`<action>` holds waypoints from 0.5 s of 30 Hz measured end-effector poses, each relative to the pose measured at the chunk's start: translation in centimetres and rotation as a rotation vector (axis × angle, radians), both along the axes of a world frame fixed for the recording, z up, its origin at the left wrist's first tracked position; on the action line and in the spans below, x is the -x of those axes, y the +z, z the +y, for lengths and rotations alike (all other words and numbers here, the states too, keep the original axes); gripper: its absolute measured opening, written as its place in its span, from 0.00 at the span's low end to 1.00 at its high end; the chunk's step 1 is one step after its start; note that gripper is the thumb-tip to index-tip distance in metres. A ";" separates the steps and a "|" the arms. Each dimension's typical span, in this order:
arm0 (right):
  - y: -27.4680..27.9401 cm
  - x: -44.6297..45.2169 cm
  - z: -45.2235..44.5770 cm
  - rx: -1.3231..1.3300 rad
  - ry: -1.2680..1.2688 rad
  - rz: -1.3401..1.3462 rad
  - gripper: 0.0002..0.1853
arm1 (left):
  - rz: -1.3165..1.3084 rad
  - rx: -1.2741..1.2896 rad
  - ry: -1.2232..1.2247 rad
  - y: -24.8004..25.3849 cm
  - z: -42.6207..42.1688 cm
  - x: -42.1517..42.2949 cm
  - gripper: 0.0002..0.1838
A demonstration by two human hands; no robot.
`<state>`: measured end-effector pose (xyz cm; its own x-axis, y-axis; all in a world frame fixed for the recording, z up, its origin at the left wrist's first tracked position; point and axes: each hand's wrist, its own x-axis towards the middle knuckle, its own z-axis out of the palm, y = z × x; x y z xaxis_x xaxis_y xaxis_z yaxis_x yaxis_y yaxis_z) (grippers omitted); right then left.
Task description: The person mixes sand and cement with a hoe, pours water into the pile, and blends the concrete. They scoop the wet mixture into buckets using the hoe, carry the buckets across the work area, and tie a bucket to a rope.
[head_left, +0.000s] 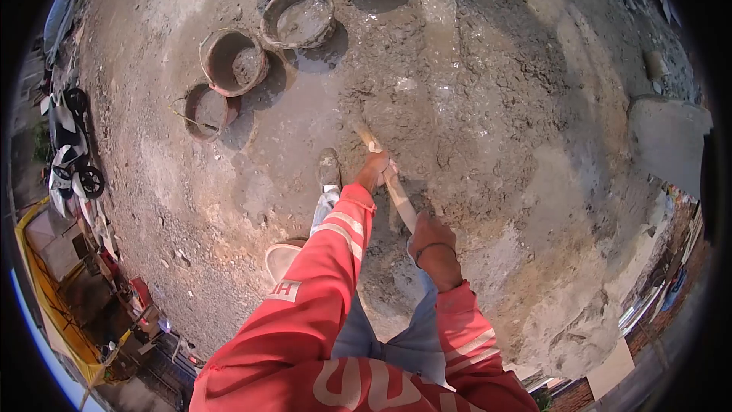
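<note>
Both of my hands grip a long wooden tool handle [400, 200]. My left hand [374, 170] is closed around it farther from my body, and my right hand [433, 239] is wrapped around the end nearer to me. The handle slants away and to the left; its far end reaches the wet grey mortar [496, 69] on the ground. What head the tool has cannot be made out. A shoe [329, 168] of mine stands just left of my left hand.
Several mortar tubs stand up ahead, among them a reddish tub [258, 80] and a grey-rimmed tub [329, 29]. Another tub rim [268, 258] shows beside my left leg. Parked at the far left is a motorbike [72, 145]. A pale slab [667, 141] lies at right.
</note>
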<state>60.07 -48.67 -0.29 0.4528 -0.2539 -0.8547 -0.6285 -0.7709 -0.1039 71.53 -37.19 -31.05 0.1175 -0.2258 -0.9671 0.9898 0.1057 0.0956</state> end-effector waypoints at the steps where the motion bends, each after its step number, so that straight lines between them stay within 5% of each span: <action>1: 1.2 1.9 -1.1 0.005 -0.007 0.032 0.22 | -0.016 0.009 0.007 0.5 -1.5 2.5 0.05; 5: 5.8 10.1 -6.7 -0.010 -0.076 0.015 0.23 | 0.061 0.200 0.284 7.6 -8.3 11.1 0.05; 7: 7.0 15.3 -9.4 -0.022 -0.084 -0.028 0.23 | -0.105 -0.126 0.020 12.2 -12.0 13.9 0.06; 9: 6.4 17.9 -12.3 -0.019 0.008 -0.041 0.23 | -0.187 -0.117 0.160 14.7 -13.7 16.3 0.06; 13: 3.2 15.6 -13.1 -0.098 0.190 -0.161 0.23 | -0.290 -0.114 0.564 20.3 -10.2 12.0 0.08; 15: -0.5 10.6 -10.8 -0.169 0.223 -0.263 0.22 | -0.407 -0.296 0.477 19.2 -5.0 6.6 0.09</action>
<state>49.43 -59.52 -0.80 0.6906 0.0098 -0.7232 -0.3822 -0.8440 -0.3764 64.98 -42.22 -11.85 0.5050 0.2073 -0.8378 0.7211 0.4322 0.5416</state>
